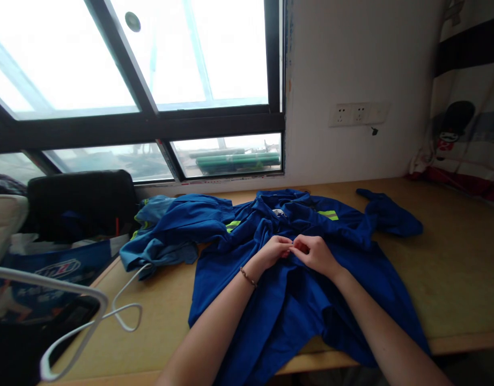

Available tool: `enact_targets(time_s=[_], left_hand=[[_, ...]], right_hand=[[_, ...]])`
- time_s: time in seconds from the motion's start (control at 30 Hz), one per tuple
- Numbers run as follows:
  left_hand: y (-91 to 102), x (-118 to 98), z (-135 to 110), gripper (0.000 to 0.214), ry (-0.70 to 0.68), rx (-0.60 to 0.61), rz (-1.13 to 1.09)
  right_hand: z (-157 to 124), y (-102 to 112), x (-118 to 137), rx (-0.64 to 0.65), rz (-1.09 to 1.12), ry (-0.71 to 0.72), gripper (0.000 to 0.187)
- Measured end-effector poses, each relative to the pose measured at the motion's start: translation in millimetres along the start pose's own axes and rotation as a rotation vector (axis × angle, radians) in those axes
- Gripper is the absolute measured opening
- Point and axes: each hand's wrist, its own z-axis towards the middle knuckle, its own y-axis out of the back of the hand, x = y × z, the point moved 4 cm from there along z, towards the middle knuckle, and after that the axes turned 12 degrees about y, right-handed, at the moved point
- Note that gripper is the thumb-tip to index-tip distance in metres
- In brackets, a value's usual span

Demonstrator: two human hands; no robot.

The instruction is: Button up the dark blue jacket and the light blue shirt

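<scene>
A dark blue work jacket [238, 279] with yellow-green reflective patches lies spread over the table, its lower hem hanging past the front edge. Over the middle of its front, my left hand [274, 251] is closed in a pinch, a beaded bracelet on the wrist. My right hand [314, 254] pinches right beside it, the fingertips of both hands meeting. They grip the jacket's front edge, though the exact bit between the fingers is hidden. The collar lies toward the wall, and one sleeve [391, 214] stretches out to the right.
A lighter blue garment [162, 254] with yellow-green trim is bunched at the left, partly under the jacket. A white cable [130, 305] loops across the table's [456, 279] left side. Beyond that edge stand a black chair [81, 203] and a blue bag [57, 273]. Wall sockets [351, 113] are behind.
</scene>
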Motion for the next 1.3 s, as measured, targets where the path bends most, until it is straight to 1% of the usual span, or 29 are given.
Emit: enact_targets(time_s=[0.03, 0.1, 0.23, 0.37, 0.5, 0.57, 0.77, 0.83, 0.9, 0.93, 0.97, 1.03, 1.07, 1.1, 1.2, 1.3], left_hand=[[1.6, -0.3, -0.2, 0.021, 0.016, 0.001, -0.012], [4.5, -0.5, 0.0, 0.019, 0.038, -0.007, -0.023], [6.5, 1.6, 1.9, 0.019, 0.080, -0.011, -0.056], [7.1, 3.8, 3.3, 0.017, 0.103, -0.009, -0.099], [6.9, 4.4, 4.2, 0.017, 0.095, 0.016, -0.153], [6.7, 5.1, 4.6, 0.019, 0.090, 0.016, -0.168], [5.8, 7.6, 5.6, 0.026, 0.055, -0.036, -0.211], [6.1, 8.0, 5.9, 0.025, 0.053, -0.041, -0.218], [7.4, 7.7, 5.9, 0.022, 0.059, -0.020, -0.221], [8.6, 7.2, 5.5, 0.020, 0.065, 0.001, -0.222], [10.0, 6.7, 4.8, 0.018, 0.075, 0.029, -0.224], [13.5, 5.6, 2.6, 0.017, 0.105, 0.091, -0.234], [15.4, 5.2, 1.2, 0.021, 0.123, 0.116, -0.240], [17.4, 4.9, -0.3, 0.025, 0.141, 0.134, -0.244], [21.1, 4.8, -4.0, 0.031, 0.183, 0.154, -0.244], [20.6, 4.6, -5.4, 0.033, 0.182, 0.161, -0.253]], right_hand=[[-0.2, -1.6, -1.4, 0.054, -0.002, 0.008, 0.011], [-0.2, -2.2, -6.1, 0.111, -0.009, 0.009, 0.012], [0.1, -1.0, -10.6, 0.141, -0.005, 0.001, 0.011], [-0.7, -2.6, -8.1, 0.115, 0.022, 0.010, 0.008], [-1.2, -6.0, -6.6, 0.075, 0.025, 0.052, 0.011], [-1.5, -7.5, -7.5, 0.058, 0.031, 0.050, 0.012], [-3.6, -11.5, -12.1, 0.027, 0.067, -0.054, 0.018], [-3.4, -12.4, -15.1, 0.025, 0.117, -0.089, 0.019], [-2.8, -12.1, -20.5, 0.030, 0.215, -0.138, 0.017], [-2.6, -11.9, -24.0, 0.047, 0.289, -0.171, 0.015], [-2.7, -11.8, -27.7, 0.076, 0.374, -0.209, 0.018], [-4.2, -11.7, -34.5, 0.160, 0.543, -0.285, 0.041], [-5.6, -11.6, -37.2, 0.208, 0.605, -0.314, 0.050], [-7.1, -11.6, -39.4, 0.252, 0.645, -0.333, 0.053], [-11.1, -12.4, -42.9, 0.341, 0.679, -0.339, 0.045], [-12.5, -13.3, -43.7, 0.330, 0.683, -0.313, 0.038]])
